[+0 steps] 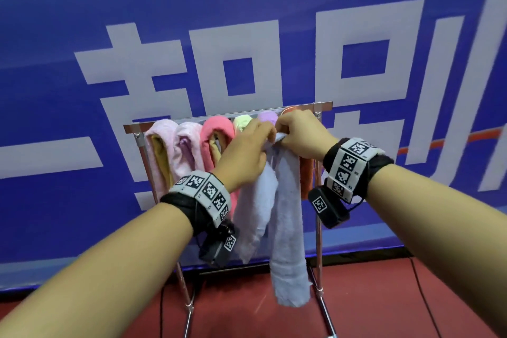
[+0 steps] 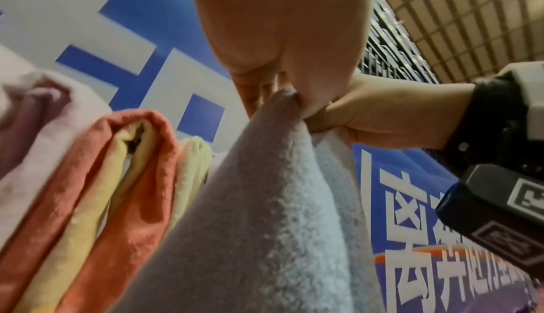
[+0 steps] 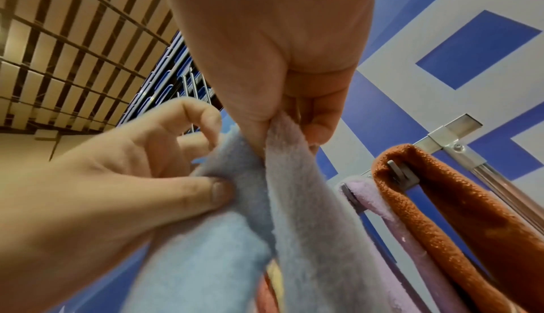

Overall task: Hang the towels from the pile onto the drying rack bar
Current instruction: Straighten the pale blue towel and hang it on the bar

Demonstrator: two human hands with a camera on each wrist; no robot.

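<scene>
While both hands meet just in front of the drying rack bar (image 1: 227,115), left hand (image 1: 244,153) and right hand (image 1: 301,134) each pinching the pale blue towel's (image 1: 285,217) top edge, its two tails dangling low, pink (image 1: 216,132), lilac (image 1: 267,117) and rust towels (image 3: 459,199) already draped along the bar towards its right end.

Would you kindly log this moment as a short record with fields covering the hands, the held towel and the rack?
left hand: pinches the top of the light blue towel
right hand: pinches the same top edge, beside the left
light blue towel: hangs in two strands in front of the rack; not shown draped over the bar
drying rack bar: metal, carries the hung towels
towels on bar: two pale pink towels, coral towel, pale yellow towel, lilac towel, orange towel
backdrop: blue banner with white characters
</scene>
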